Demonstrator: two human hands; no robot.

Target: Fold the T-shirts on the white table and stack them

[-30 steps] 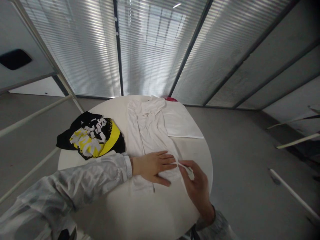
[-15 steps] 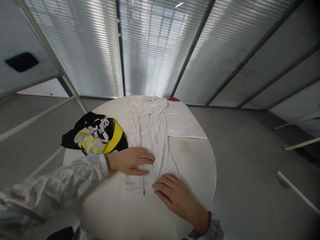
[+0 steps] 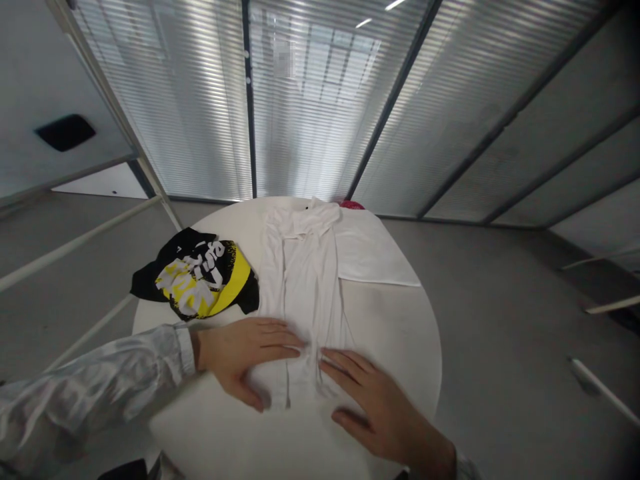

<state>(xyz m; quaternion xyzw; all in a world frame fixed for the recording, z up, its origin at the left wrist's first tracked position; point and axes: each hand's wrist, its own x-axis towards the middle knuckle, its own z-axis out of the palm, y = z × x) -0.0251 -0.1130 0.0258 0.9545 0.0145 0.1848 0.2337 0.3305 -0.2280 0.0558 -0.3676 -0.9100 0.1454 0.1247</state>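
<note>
A white shirt [image 3: 305,287] lies along the middle of the table, its long sides folded inward and its collar end at the far side. My left hand [image 3: 250,353] rests on its near left part, palm down, with fingers stretched out and thumb apart. On the near right edge of the cloth, my right hand [image 3: 373,400] lies with spread fingers touching the fabric. Neither hand grips anything. A flat white cloth panel [image 3: 373,250] spreads out to the right of the collar end; whether it belongs to the shirt I cannot tell.
A crumpled black, yellow and white printed garment [image 3: 200,273] sits at the left of the round white table [image 3: 400,347]. A red item [image 3: 352,205] shows at the far edge. Pale metal bars [image 3: 85,245] stand at the left, and a blind-covered glass wall [image 3: 305,133] is behind.
My left hand has moved slightly nearer and its thumb has spread away. My right hand has shifted a little right, its fingers now wider apart. The view has tilted slightly.
</note>
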